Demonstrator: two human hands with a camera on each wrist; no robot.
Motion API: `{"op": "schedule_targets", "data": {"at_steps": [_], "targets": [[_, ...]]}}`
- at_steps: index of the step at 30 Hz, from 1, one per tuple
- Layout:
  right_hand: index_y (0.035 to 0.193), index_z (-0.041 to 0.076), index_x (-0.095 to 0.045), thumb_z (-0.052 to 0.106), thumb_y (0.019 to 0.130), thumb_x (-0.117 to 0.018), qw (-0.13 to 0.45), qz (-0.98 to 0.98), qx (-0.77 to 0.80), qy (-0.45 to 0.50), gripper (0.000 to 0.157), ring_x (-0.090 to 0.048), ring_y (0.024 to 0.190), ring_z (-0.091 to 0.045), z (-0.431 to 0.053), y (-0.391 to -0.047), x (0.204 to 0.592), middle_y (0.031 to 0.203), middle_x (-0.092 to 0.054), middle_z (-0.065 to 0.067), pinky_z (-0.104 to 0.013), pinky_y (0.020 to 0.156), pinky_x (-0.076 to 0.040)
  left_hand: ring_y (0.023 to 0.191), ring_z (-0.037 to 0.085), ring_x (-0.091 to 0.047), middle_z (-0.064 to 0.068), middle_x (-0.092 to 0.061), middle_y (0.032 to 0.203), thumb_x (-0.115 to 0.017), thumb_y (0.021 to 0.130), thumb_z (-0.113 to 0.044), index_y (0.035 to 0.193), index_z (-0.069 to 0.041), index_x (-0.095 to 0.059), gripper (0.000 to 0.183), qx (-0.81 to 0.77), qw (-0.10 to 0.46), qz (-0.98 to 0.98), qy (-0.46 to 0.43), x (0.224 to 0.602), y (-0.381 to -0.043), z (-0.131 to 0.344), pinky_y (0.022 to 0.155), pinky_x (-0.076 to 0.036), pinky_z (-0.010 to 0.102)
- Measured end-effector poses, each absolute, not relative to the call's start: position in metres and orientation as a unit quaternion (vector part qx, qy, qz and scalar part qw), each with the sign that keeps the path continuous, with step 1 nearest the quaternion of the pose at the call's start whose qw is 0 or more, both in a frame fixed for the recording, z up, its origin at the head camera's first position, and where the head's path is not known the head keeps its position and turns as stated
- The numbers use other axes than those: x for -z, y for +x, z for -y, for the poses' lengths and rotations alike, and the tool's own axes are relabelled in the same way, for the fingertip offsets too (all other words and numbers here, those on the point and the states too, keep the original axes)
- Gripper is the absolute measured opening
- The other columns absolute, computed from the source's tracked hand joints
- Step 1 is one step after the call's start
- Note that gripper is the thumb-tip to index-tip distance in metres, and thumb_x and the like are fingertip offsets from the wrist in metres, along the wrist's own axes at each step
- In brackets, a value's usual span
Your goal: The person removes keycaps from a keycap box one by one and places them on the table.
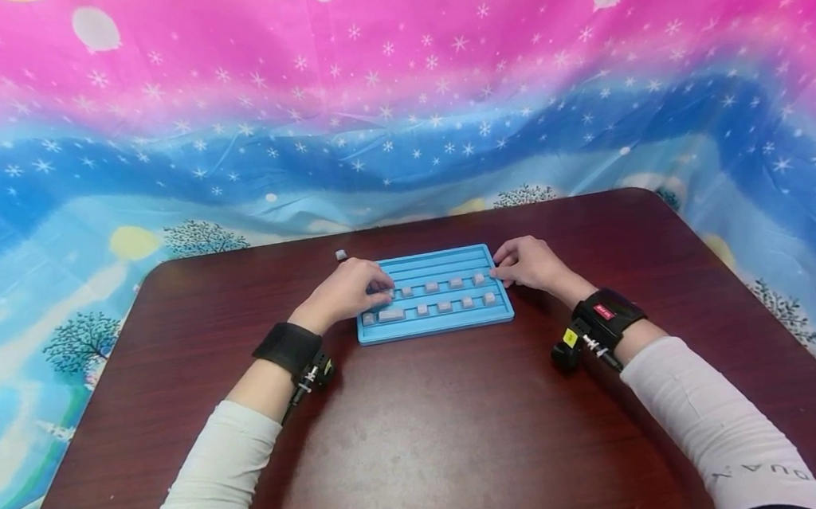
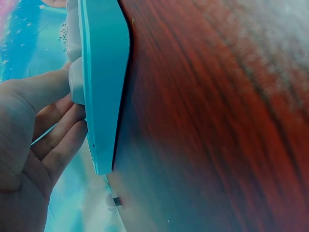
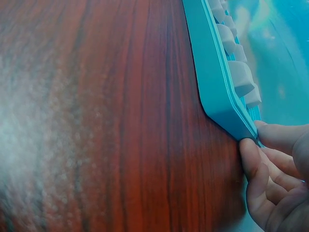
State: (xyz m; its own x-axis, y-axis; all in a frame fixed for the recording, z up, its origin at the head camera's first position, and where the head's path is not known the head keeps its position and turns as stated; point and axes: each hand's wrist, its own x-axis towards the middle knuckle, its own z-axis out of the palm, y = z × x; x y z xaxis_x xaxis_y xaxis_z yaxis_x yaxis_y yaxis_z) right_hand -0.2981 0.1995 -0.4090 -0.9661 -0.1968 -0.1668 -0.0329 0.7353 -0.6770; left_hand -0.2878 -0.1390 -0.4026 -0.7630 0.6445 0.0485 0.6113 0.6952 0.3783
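A light blue ridged tray (image 1: 435, 328) lies on the table, holding two rows of pale grey keycaps (image 1: 444, 307). My left hand (image 1: 353, 289) reaches over the tray's left side and pinches a keycap (image 1: 391, 294) at the left end of the upper row. The left wrist view shows that thumb behind a front-row keycap (image 2: 76, 79), with the fingertips partly hidden. At the opposite side, my right hand (image 1: 529, 264) grips the tray's right edge between thumb and fingers. In the right wrist view, the fingertips (image 3: 249, 154) press against the tray's corner.
One loose keycap (image 1: 340, 255) lies on the table behind my left hand. A wider keycap (image 1: 391, 315) sits in the front row. The dark red-brown table (image 1: 435, 420) ends at a patterned cloth backdrop (image 1: 371, 145) hanging along its back and sides.
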Motion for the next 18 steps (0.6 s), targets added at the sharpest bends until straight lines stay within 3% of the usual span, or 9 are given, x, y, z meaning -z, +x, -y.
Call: {"op": "schedule_targets", "data": {"at_steps": [18], "targets": [[0.108,0.001,-0.064,0.023,0.086,-0.07,0.113,-0.926,0.353,-0.066,0.032,-0.068,0.068,-0.017,-0.1994,-0.2985,0.4093,0.092,-0.07,-0.014,-0.032,0.067,-0.056,0.094,0.012,-0.063,0.0,-0.07,0.101,-0.07,0.087,-0.022,0.108,-0.013,-0.074,0.023,-0.185,-0.005,-0.917,0.353,0.3984,-0.2869,0.144,0.081,-0.053,0.032]]}}
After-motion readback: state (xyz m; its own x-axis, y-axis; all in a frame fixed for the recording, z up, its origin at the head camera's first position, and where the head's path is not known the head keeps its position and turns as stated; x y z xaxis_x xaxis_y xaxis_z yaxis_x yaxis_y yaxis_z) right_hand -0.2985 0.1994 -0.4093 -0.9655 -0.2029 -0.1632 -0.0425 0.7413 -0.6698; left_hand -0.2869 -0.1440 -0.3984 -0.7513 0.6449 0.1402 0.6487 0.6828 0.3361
